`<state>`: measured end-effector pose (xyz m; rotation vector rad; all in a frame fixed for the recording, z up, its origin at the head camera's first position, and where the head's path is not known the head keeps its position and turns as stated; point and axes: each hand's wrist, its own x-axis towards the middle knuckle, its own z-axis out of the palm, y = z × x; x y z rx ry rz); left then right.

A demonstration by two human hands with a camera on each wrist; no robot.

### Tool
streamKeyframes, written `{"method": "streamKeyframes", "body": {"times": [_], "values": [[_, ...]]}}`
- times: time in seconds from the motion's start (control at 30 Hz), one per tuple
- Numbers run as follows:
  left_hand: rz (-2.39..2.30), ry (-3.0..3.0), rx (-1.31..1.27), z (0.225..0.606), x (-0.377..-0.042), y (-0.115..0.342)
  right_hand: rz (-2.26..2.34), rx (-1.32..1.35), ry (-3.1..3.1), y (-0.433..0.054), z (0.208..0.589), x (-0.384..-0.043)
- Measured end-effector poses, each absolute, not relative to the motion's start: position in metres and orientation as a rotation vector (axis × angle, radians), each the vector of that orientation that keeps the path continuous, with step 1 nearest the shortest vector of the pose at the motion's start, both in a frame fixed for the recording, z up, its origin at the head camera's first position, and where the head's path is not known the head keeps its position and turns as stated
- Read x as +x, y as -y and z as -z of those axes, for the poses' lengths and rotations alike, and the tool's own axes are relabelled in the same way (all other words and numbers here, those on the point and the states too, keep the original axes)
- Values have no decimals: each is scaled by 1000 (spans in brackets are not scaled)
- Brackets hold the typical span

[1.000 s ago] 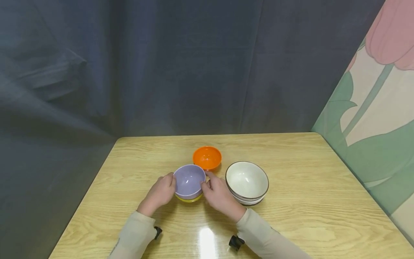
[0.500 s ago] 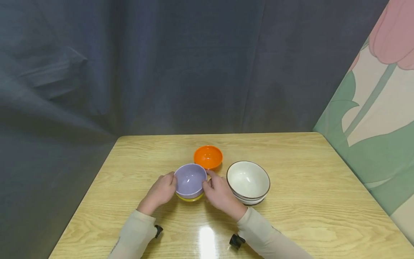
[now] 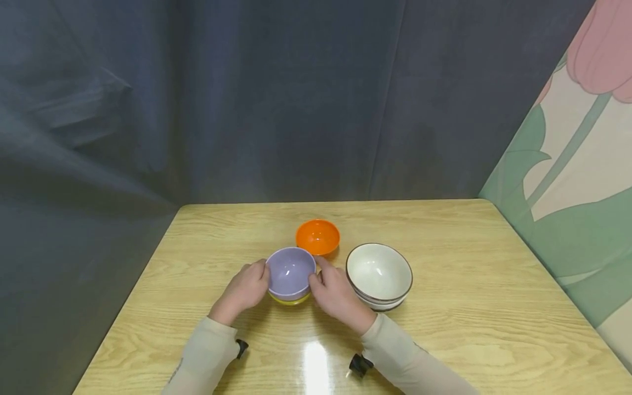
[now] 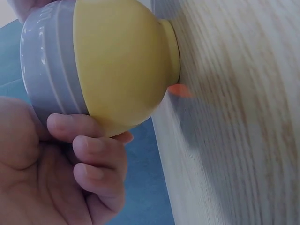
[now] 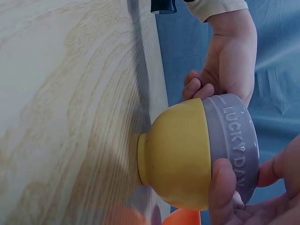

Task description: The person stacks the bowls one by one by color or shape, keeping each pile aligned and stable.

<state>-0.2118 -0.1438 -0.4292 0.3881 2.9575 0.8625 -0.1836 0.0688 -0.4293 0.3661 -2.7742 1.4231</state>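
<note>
A lavender bowl [image 3: 290, 272] sits nested inside a yellow bowl [image 3: 290, 301], its upper part showing above the yellow rim. My left hand [image 3: 245, 288] pinches the lavender bowl's left rim, while my right hand [image 3: 338, 296] grips the rim on the opposite side. In the left wrist view, curled fingers [image 4: 96, 174] lie along the lavender wall, just touching the yellow bowl [image 4: 122, 61]. The foot of the yellow bowl [image 5: 178, 150] stands on the table in the right wrist view, and raised lettering runs around the lavender bowl [image 5: 234, 140].
Just behind the nested pair stands an orange bowl [image 3: 318, 237]. White dark-rimmed bowls [image 3: 379, 272] are stacked to the right, close to my right hand. A dark curtain [image 3: 296, 109] hangs behind the wooden table [image 3: 469, 307], and a flower-patterned surface [image 3: 582, 219] borders its right side.
</note>
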Motion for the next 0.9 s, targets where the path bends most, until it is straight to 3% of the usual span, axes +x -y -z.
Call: {"method": "streamKeyframes", "body": {"times": [0.9], "values": [[-939, -2905, 370, 428, -212, 145, -1236, 380, 2828, -68, 426, -182]]}}
